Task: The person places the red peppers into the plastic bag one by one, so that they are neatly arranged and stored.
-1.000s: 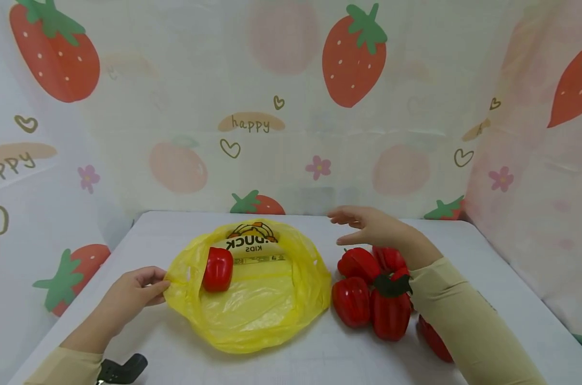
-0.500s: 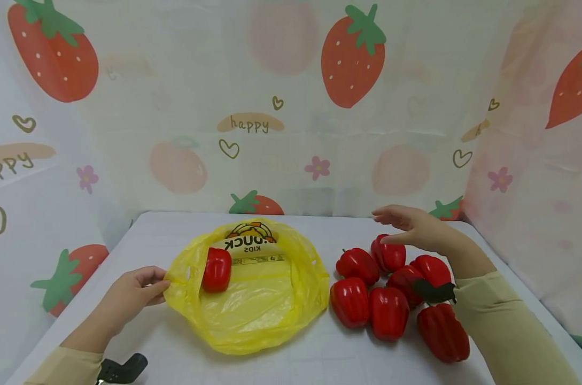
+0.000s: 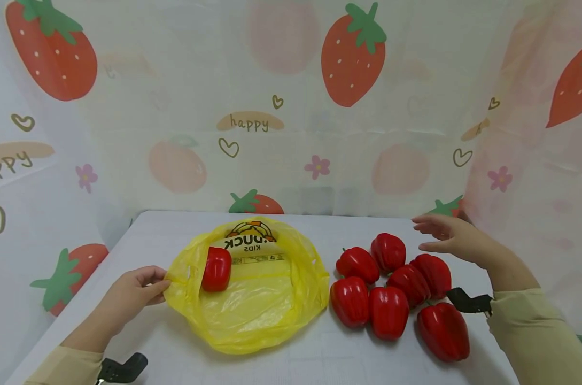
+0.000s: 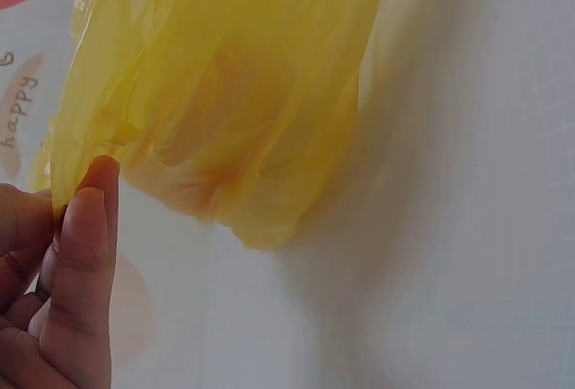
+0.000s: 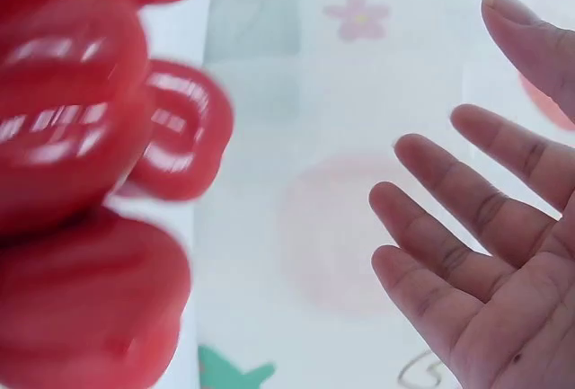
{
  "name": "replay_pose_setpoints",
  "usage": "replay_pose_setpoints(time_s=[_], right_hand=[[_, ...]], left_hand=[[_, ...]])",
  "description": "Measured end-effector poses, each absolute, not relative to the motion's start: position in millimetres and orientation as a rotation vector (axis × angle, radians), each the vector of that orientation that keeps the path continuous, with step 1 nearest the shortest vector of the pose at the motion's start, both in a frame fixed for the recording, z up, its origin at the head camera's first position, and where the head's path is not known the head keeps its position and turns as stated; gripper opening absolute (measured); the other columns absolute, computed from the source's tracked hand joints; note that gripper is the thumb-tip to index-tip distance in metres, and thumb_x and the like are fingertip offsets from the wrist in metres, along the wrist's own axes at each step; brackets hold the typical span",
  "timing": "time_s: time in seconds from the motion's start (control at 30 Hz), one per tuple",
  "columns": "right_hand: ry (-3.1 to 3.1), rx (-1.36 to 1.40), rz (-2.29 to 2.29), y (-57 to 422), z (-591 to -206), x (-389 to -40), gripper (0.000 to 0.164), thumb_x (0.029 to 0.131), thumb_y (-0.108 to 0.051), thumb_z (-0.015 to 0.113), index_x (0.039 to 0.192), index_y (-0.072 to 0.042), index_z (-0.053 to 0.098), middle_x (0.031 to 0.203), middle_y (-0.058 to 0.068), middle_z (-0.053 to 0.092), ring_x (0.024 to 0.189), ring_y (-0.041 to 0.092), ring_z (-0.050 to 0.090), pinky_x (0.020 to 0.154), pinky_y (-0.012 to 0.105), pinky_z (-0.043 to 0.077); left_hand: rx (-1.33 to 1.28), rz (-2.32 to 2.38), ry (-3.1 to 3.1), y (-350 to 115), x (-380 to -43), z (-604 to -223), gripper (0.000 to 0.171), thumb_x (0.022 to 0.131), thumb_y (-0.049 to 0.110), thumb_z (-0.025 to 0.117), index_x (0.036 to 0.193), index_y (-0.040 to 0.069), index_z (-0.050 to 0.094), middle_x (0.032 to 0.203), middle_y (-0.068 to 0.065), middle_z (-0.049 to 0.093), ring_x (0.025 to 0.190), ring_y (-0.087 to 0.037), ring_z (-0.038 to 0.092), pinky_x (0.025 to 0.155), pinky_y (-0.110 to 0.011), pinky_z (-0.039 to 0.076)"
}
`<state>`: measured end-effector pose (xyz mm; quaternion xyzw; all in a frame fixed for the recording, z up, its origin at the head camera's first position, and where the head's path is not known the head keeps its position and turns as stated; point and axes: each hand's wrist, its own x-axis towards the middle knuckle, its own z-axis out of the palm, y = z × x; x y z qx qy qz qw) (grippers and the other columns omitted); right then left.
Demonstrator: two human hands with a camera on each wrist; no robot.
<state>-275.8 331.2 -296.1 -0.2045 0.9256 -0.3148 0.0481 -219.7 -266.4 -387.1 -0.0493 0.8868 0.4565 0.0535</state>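
My left hand (image 3: 132,294) pinches the left rim of a yellow plastic bag (image 3: 266,342) between thumb and fingers; the left wrist view shows the grip on the thin film (image 4: 225,92). The bag's mouth gapes toward me, and one red bell pepper (image 3: 217,270) lies inside at its left. Above the back right of the table, my right hand (image 3: 464,240) hovers with fingers spread and nothing in them. Nearest to it are several red bell peppers (image 3: 431,275) grouped right of the bag; in the right wrist view these peppers (image 5: 72,101) fill the left side.
A white-covered table (image 3: 291,371) bears everything. Behind and beside it hang pale cloth walls (image 3: 291,171) printed with strawberries, hearts and flowers. Each wrist wears a black strap mount, the right mount (image 3: 468,300) standing over the table near the front right pepper (image 3: 443,331).
My right hand has moved rightward from above the peppers near the bag, uncovering the ones behind the arm. The left hand, the bag and the pepper inside it stay put.
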Motion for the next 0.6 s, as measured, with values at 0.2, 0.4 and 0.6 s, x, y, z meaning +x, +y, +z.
replay_pose_setpoints(time_s=[0.2, 0.4, 0.6], right_hand=[[2.835, -0.564, -0.942, 352, -305, -274, 0.061, 0.083, -0.026, 0.066, 0.134, -0.005, 0.039, 0.127, 0.023, 0.049, 0.117, 0.043, 0.044, 0.085, 0.052, 0.048], [2.841, -0.505, -0.933, 367, -315, -272, 0.06, 0.083, -0.024, 0.066, 0.133, -0.004, 0.04, 0.126, 0.024, 0.049, 0.116, 0.044, 0.044, 0.084, 0.052, 0.048], [2.845, -0.443, -0.91, 379, -328, -272, 0.06, 0.083, -0.028, 0.066, 0.132, -0.004, 0.041, 0.127, 0.024, 0.048, 0.115, 0.045, 0.043, 0.081, 0.052, 0.049]], left_hand=[[-0.148, 1.394, 2.693, -266, -218, -387, 0.035, 0.089, 0.029, 0.06, 0.11, 0.002, 0.058, 0.101, -0.009, 0.062, 0.082, -0.016, 0.061, 0.075, -0.03, 0.055], [-0.147, 1.384, 2.699, -266, -219, -388, 0.035, 0.089, 0.029, 0.059, 0.111, 0.003, 0.058, 0.102, -0.009, 0.062, 0.083, -0.016, 0.062, 0.075, -0.03, 0.054], [-0.148, 1.377, 2.697, -265, -219, -387, 0.036, 0.089, 0.03, 0.059, 0.112, 0.002, 0.058, 0.102, -0.009, 0.062, 0.084, -0.016, 0.062, 0.076, -0.031, 0.054]])
